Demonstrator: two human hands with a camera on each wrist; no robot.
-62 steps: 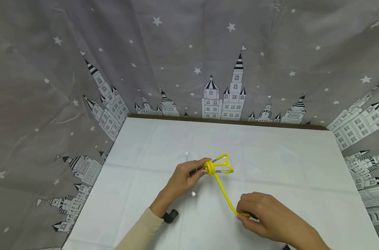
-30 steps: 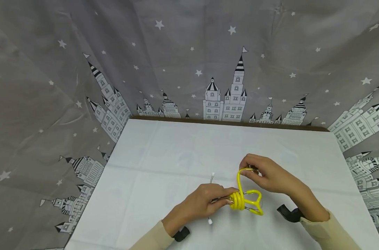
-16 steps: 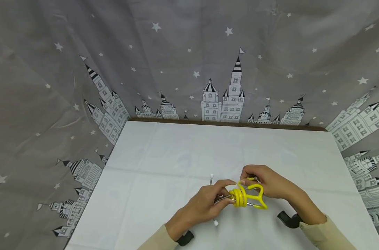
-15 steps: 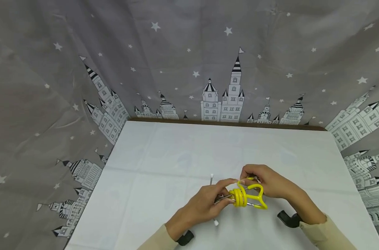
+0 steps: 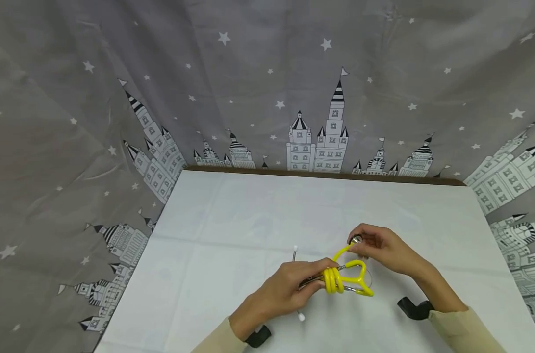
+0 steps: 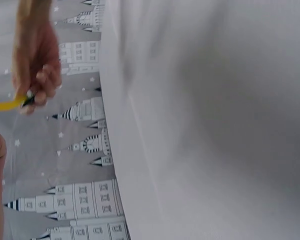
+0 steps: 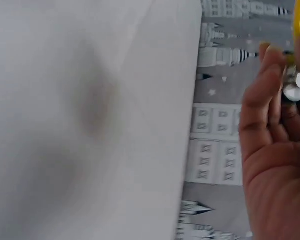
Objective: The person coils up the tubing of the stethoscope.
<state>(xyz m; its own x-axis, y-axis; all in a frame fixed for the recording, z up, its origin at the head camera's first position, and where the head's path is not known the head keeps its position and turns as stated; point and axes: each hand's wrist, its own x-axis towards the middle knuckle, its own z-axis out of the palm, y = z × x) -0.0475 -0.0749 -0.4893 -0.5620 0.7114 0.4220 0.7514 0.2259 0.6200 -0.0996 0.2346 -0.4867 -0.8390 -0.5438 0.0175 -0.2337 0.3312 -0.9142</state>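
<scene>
A stethoscope has its yellow tubing (image 5: pixel 333 280) wound in several turns around its metal ear tubes. My left hand (image 5: pixel 278 293) grips the ear tubes just left of the coil. White ear tips (image 5: pixel 301 317) stick out on both sides of that hand. The yellow Y-shaped fork (image 5: pixel 360 279) points right, past the coil. A short free length of tubing runs from the coil to the silver chest piece (image 5: pixel 357 239), which my right hand (image 5: pixel 391 252) pinches between thumb and fingers. In the right wrist view the chest piece (image 7: pixel 295 90) shows partly behind the fingers.
A white-covered table (image 5: pixel 249 211) lies beneath both hands. Behind it hangs a grey curtain (image 5: pixel 249 63) printed with castles and stars. Black wrist straps (image 5: pixel 415 309) are worn near the sleeve cuffs.
My right hand has gone from the near side to the far side of the coil, shortening the free tubing. Lately it has drawn slightly away, baring the chest piece. My left hand has shifted right.
</scene>
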